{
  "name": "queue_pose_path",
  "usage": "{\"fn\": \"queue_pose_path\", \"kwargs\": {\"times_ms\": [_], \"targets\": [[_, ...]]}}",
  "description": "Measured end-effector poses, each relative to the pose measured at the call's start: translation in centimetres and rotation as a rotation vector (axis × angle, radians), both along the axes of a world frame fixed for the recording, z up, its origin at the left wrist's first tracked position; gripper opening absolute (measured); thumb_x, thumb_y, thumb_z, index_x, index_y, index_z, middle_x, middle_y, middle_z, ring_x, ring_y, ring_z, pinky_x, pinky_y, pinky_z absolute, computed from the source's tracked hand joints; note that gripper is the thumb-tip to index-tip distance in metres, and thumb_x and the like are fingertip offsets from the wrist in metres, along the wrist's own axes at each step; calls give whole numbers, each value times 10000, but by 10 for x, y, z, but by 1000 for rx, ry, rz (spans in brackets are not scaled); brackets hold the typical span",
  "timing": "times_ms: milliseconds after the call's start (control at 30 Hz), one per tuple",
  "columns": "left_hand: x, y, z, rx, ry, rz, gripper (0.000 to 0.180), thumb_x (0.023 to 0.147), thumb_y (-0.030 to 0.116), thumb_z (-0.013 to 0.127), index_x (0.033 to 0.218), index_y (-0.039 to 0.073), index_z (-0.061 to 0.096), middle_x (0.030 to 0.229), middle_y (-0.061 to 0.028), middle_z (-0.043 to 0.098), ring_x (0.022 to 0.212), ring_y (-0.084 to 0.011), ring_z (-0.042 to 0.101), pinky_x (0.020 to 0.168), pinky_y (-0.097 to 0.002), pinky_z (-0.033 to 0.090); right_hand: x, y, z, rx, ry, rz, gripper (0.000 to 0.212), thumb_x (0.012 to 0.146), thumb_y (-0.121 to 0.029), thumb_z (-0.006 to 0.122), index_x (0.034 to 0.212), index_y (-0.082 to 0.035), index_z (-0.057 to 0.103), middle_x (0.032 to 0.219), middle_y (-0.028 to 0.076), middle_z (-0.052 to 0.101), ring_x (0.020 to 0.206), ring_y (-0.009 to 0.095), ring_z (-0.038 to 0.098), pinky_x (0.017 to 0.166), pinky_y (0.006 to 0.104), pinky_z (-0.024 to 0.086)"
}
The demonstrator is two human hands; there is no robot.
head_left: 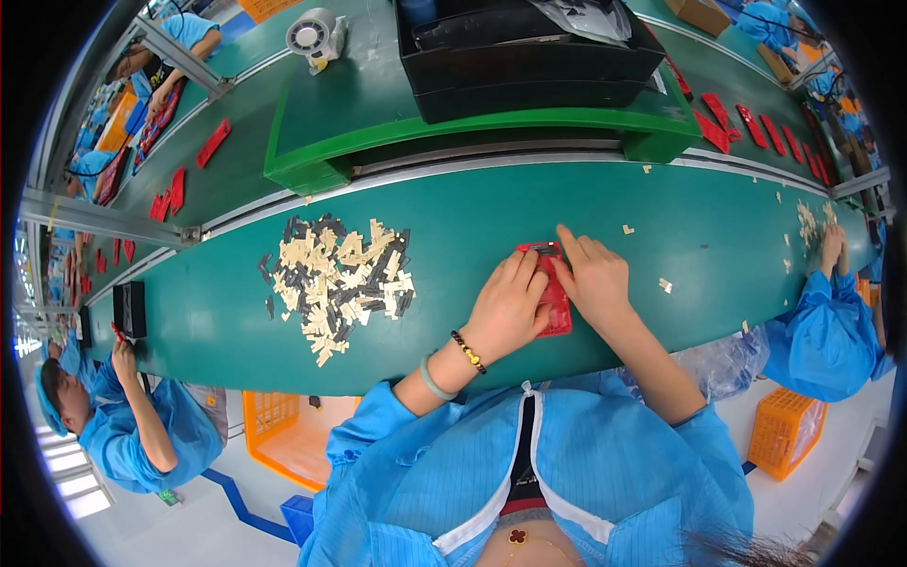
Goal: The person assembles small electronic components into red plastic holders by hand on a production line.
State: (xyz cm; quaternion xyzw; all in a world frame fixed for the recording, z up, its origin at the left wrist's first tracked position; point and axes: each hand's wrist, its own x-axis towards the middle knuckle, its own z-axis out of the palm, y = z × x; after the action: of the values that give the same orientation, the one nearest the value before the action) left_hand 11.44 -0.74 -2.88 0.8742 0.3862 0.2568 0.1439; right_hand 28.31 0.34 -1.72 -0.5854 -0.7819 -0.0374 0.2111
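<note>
A red plastic housing (557,317) lies on the green work surface in front of me. My left hand (508,300) is closed on its left side, thumb and fingers pressed onto it. At the housing's right edge is my right hand (599,276); its thumb touches the part while the index finger points up and away from it. A dark strip (542,248) shows at the housing's far end, beyond my fingertips. Part of the housing is hidden under my hands.
A pile of small cream and black pieces (340,279) spreads to the left. Loose cream bits (665,285) lie at the right. Beyond stands a green raised shelf (359,118) with a black bin (529,85). Co-workers sit at both sides; red parts (215,142) dot the far belt.
</note>
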Motion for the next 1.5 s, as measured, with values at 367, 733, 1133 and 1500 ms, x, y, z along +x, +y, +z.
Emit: {"fn": "queue_pose_path", "kwargs": {"times_ms": [367, 733, 1133, 1500], "targets": [[14, 9, 2, 99, 70, 31, 442, 808, 199, 649, 1177, -21, 546, 1156, -176, 566, 1092, -323, 528, 915, -413, 449, 18, -28, -16, 56, 203, 88, 223, 798, -167, 657, 1002, -78, 646, 856, 71, 563, 688, 211, 613, 590, 322, 515], [20, 12, -3, 245, 292, 89, 358, 844, 158, 600, 1156, -18, 601, 947, -85, 552, 873, -254, 520, 754, -368, 436, 14, -76, -20, -51, 272, 463, 199, 766, -225, 685, 938, -135, 638, 1016, 15, 557, 837, 171, 568, 732, 299, 487], [-85, -13, 18, -96, -62, 427, 567, 884, 214, 599, 1371, -3, 406, 1296, -209, 423, 1218, -382, 389, 1031, -475, 299, -28, 42, 9, 104, 270, 366, 119, 801, -139, 641, 888, -82, 583, 977, 65, 538, 836, 226, 618, 652, 343, 530], [-130, -20, -18, 46, 283, 677, 660, 852, 334, 638, 1384, 21, 406, 1460, -221, 343, 1359, -400, 300, 1082, -525, 257, -20, 100, -34, -9, -46, -79, 647, 902, -414, 552, 1431, -87, 372, 1496, 179, 304, 1385, 362, 268, 1134, 498, 185]]}}
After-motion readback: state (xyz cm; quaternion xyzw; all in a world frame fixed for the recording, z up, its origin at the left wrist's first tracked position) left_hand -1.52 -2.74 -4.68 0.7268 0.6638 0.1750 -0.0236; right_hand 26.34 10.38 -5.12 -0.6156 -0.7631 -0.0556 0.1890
